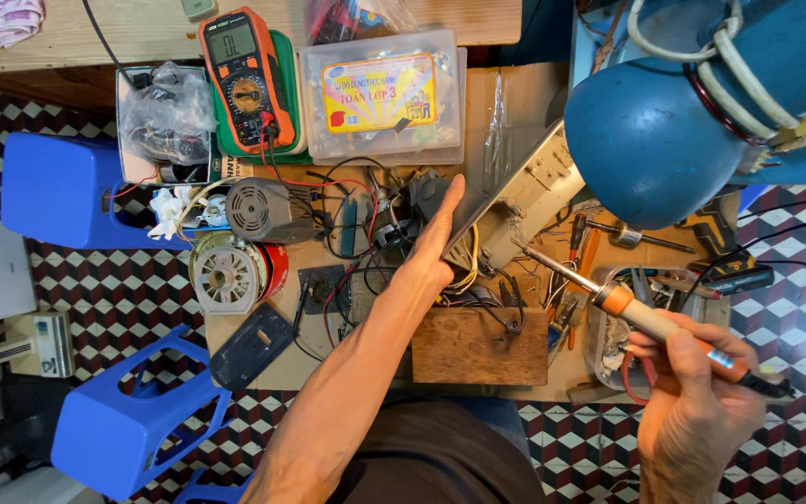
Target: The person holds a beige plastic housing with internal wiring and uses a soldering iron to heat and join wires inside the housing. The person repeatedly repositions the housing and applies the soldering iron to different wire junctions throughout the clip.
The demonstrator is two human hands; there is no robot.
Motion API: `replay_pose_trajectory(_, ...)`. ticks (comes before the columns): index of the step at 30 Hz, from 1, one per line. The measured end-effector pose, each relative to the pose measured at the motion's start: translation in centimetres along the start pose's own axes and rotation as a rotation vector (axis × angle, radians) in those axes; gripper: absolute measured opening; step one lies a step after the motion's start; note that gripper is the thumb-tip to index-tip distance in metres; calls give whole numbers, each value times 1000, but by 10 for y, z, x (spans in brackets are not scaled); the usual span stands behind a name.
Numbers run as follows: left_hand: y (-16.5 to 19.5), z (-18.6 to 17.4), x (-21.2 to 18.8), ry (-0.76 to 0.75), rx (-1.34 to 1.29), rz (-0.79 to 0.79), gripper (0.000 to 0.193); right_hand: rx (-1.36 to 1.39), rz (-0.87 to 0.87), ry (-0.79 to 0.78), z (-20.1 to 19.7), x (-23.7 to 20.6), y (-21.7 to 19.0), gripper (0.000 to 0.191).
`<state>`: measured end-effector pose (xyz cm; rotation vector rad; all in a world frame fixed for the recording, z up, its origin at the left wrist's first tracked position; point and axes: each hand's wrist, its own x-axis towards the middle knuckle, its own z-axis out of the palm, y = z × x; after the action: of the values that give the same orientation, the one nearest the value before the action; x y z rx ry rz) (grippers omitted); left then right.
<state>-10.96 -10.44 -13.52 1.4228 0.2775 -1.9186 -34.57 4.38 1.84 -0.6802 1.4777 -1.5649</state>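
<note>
Head-camera view is showing a cluttered workbench (440, 103) with a big blue lamp shade (650, 140) hanging over its right edge. Near the middle, the left hand (440, 233) is lying flat, fingers straight and together, pressing against a tilted metal casing (524, 191). The right hand (697, 392) is wrapping its fingers around a soldering iron (641, 313) off the near right corner. Its long axis is slanting up-left, the tip pointing at the casing's lower end, right beside the left hand.
</note>
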Motion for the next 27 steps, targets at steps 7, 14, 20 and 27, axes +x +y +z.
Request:
replay_pose_trajectory(7, 6, -6, -5, -5, -34, -19, 84, -139, 47, 75, 9, 3, 8, 14)
replay_pose_trajectory(14, -6, 3, 8, -34, -141, 7, 90, -225, 54, 201, 27, 2, 19, 19)
replay_pose_trajectory(20, -6, 10, 8, 80, -101, -16, 102, -289, 25, 176, 36, 6, 19, 19)
replay_pose_trajectory(27, -4, 12, 3, 171, 104, 11, 123, -355, -13, 146, 46, 6, 15, 15)
